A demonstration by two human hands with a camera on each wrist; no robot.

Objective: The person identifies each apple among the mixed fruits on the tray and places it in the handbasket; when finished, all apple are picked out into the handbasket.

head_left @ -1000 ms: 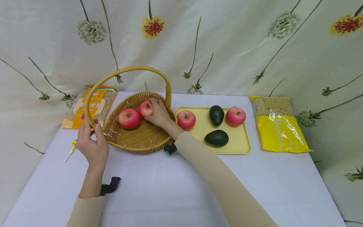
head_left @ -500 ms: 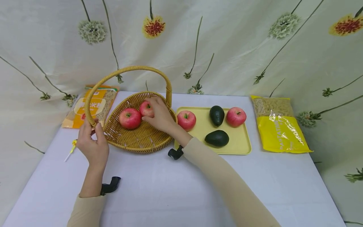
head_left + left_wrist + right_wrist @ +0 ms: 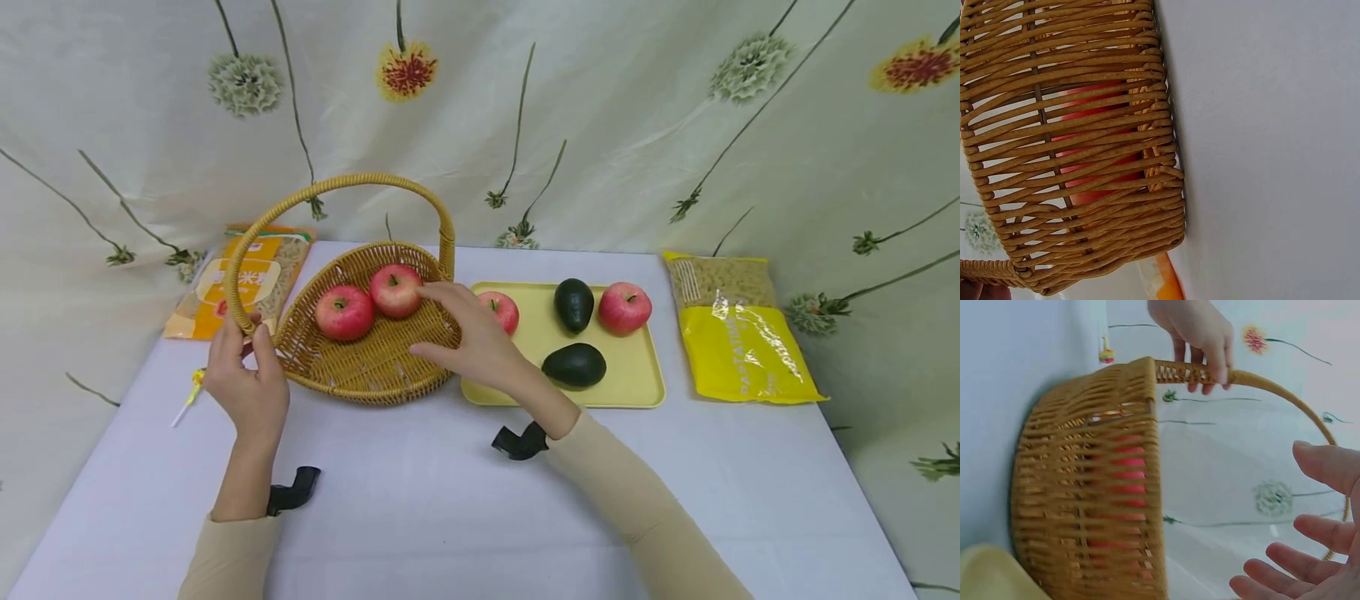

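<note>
A wicker basket [image 3: 367,367] with a tall arched handle stands on the table, holding two red apples, one on the left [image 3: 344,313] and one farther back [image 3: 396,291]. My left hand [image 3: 247,379] grips the handle near its left base. Over the basket's right rim hovers my right hand [image 3: 480,337], thumb and fingers spread, holding nothing; the right wrist view shows its parted fingers [image 3: 1297,559]. Beyond it, a yellow tray [image 3: 630,387] bears two avocados [image 3: 573,306] and two apples [image 3: 624,308], the left apple [image 3: 501,310] partly hidden by that hand.
An orange bag of grain-like food [image 3: 243,283] lies behind the basket at left. A yellow pasta bag [image 3: 750,350] lies right of the tray. A lollipop [image 3: 189,395] rests by my left hand. Floral cloth [image 3: 615,125] hangs behind the table.
My right hand has let go of the rear apple and drawn back to the right, over the basket rim. The left hand still holds the handle.
</note>
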